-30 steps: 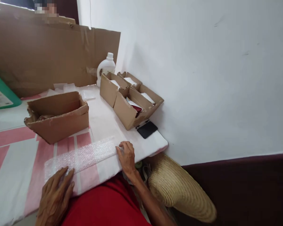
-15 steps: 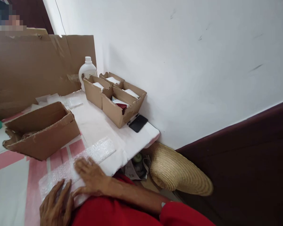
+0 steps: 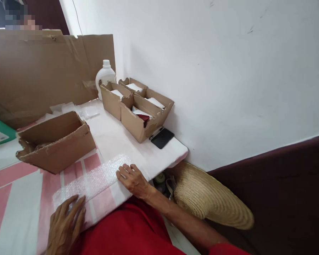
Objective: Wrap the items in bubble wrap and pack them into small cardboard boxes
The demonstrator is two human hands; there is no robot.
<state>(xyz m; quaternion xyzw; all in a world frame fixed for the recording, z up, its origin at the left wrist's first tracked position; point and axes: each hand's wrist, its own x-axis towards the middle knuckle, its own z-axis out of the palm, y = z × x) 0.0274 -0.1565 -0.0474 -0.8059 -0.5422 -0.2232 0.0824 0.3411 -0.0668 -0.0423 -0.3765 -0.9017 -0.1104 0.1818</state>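
Observation:
A strip of clear bubble wrap (image 3: pixel 95 179) lies flat on the pink and white table cover (image 3: pixel 21 184), near the table's front edge. My left hand (image 3: pixel 65 225) rests on the strip's left end with fingers spread flat. My right hand (image 3: pixel 133 179) lies palm down on the strip's right end, fingers stretched out. Neither hand grips anything.
An open cardboard box (image 3: pixel 55 141) stands behind the strip. Two small cardboard boxes (image 3: pixel 136 109) with white packets sit by the wall, a white bottle (image 3: pixel 105 74) behind them, a black phone (image 3: pixel 162 137) beside. A cardboard sheet (image 3: pixel 42 71) stands at the back. A straw hat (image 3: pixel 212 196) lies below the table.
My right hand slid left along the bubble wrap toward my left hand, then back to the strip's right end. The left hand stayed on the left end.

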